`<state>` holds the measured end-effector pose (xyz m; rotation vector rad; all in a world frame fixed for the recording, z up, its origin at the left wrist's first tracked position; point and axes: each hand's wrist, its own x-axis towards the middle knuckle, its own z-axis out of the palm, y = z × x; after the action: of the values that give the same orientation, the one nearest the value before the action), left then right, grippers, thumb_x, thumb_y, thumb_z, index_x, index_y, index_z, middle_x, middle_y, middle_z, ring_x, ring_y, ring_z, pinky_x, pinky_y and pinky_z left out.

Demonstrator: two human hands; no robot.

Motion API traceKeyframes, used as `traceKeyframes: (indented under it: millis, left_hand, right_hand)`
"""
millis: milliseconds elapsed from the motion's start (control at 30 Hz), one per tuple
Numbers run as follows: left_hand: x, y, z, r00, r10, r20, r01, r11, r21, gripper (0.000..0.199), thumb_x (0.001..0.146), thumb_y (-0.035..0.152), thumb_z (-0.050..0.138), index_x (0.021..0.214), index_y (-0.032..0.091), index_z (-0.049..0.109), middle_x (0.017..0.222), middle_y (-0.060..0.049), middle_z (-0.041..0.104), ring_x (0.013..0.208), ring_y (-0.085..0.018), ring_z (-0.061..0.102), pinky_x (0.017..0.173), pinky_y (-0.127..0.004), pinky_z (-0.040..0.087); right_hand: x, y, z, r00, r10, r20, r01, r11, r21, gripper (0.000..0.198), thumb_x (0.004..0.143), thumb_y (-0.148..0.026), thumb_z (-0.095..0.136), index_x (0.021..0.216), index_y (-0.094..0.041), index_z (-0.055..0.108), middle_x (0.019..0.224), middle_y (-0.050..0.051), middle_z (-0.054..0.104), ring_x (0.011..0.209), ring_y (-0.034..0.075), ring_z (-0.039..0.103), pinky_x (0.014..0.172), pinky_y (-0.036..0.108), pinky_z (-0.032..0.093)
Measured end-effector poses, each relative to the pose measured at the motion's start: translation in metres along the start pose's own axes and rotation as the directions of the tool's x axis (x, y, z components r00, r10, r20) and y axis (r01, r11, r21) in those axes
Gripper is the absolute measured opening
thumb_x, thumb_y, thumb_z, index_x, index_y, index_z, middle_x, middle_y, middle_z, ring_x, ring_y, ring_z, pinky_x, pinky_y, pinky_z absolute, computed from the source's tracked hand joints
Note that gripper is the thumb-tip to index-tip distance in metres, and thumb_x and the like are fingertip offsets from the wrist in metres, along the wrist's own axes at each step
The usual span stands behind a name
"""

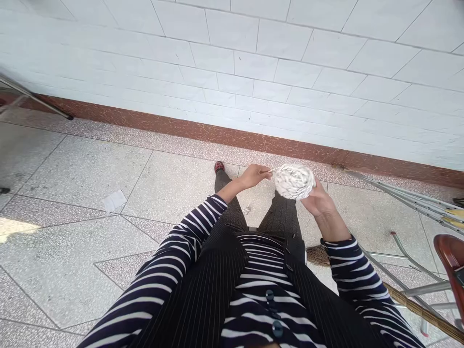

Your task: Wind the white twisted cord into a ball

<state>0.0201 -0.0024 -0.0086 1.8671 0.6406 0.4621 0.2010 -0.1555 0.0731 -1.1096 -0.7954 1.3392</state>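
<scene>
A round coil of thick white braided strand [295, 181] is held out in front of me, above my legs. My right hand [321, 203] grips its right edge, with the fingers partly hidden behind the coil. On the other side, my left hand [258, 175] is closed in a pinch on a thin light strand [273, 170] that runs to the coil's left edge. Whether this strand is the coil's own end or a separate piece, I cannot tell. Both arms reach forward, and the coil's braid is slightly blurred.
A white tiled wall [261, 92] with a red-brown skirting [203, 130] rises ahead. A broom [319, 255], a metal-legged chair [447, 270] and long metal bars with holes [398, 191] are on the right. White paper [114, 200] lies on the floor at left, near a metal leg [47, 104].
</scene>
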Motion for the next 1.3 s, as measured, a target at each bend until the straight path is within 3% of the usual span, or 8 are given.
traceKeyframes:
  millis: [100,267,467,700,900,1100,1300]
  left_hand:
    - [-0.002,-0.002,0.006,1.0,-0.005,0.03,0.009,0.988,-0.152,0.032,0.09,0.037,0.058,0.078,0.012,0.073,0.077,-0.003,0.07,0.076,-0.015,0.061,0.077,-0.025,0.043]
    - [-0.012,0.005,0.014,0.992,0.011,0.126,0.045,0.898,-0.438,0.03,0.091,0.039,0.061,0.086,0.011,0.071,0.085,-0.008,0.072,0.082,-0.016,0.065,0.078,-0.027,0.046]
    - [-0.019,0.002,0.016,0.992,-0.033,0.122,0.099,0.805,-0.585,0.027,0.089,0.034,0.064,0.099,0.01,0.067,0.094,-0.011,0.072,0.079,-0.015,0.068,0.081,-0.031,0.05]
    - [-0.021,-0.004,0.014,0.993,-0.059,0.104,0.106,0.845,-0.524,0.023,0.094,0.025,0.053,0.109,0.01,0.062,0.103,-0.013,0.071,0.082,-0.015,0.072,0.076,-0.027,0.053]
    - [-0.02,-0.008,0.013,0.986,-0.166,0.023,0.163,0.923,-0.349,0.018,0.091,0.017,0.045,0.091,0.011,0.062,0.089,-0.008,0.07,0.074,-0.012,0.07,0.068,-0.022,0.054]
    - [-0.014,-0.01,0.003,0.962,-0.233,-0.14,0.221,0.971,-0.092,0.025,0.086,0.014,0.042,0.093,0.013,0.066,0.095,-0.007,0.07,0.076,-0.012,0.068,0.049,-0.014,0.045]
    - [-0.018,-0.03,-0.009,0.948,-0.294,-0.118,0.294,0.956,-0.017,0.029,0.086,0.014,0.04,0.102,0.013,0.064,0.085,-0.005,0.071,0.064,-0.011,0.067,0.048,-0.015,0.042]
  right_hand:
    - [0.008,-0.022,0.0,0.99,-0.113,-0.081,0.11,0.993,-0.036,0.073,0.055,-0.049,0.084,0.121,-0.028,0.063,0.133,0.009,0.064,0.128,0.036,0.055,0.099,0.052,0.052]
    - [0.018,-0.035,-0.002,0.95,-0.214,-0.228,0.192,0.974,-0.118,0.062,0.062,-0.033,0.076,0.123,-0.028,0.062,0.128,0.007,0.066,0.122,0.032,0.059,0.097,0.048,0.053]
    - [0.017,-0.032,0.003,0.941,-0.244,-0.236,0.209,0.964,-0.163,0.059,0.061,-0.03,0.075,0.119,-0.027,0.063,0.126,0.006,0.066,0.121,0.032,0.06,0.096,0.047,0.053]
    - [0.015,-0.035,0.002,0.961,-0.2,-0.193,0.211,0.977,0.038,0.06,0.06,-0.027,0.078,0.118,-0.029,0.064,0.125,0.005,0.069,0.126,0.033,0.058,0.101,0.05,0.052]
    - [0.008,-0.036,0.005,0.973,-0.16,-0.167,0.188,0.967,0.17,0.048,0.061,-0.024,0.074,0.108,-0.028,0.067,0.118,0.003,0.073,0.131,0.031,0.055,0.107,0.05,0.05]
    - [-0.005,-0.036,0.008,0.974,-0.163,-0.159,0.188,0.969,0.163,0.048,0.054,-0.022,0.078,0.1,-0.026,0.07,0.117,0.005,0.073,0.133,0.034,0.053,0.112,0.054,0.046]
    - [-0.018,-0.048,0.002,0.95,-0.232,-0.207,0.265,0.953,0.147,0.053,0.052,-0.031,0.081,0.104,-0.027,0.07,0.119,0.006,0.072,0.135,0.036,0.051,0.115,0.058,0.04]
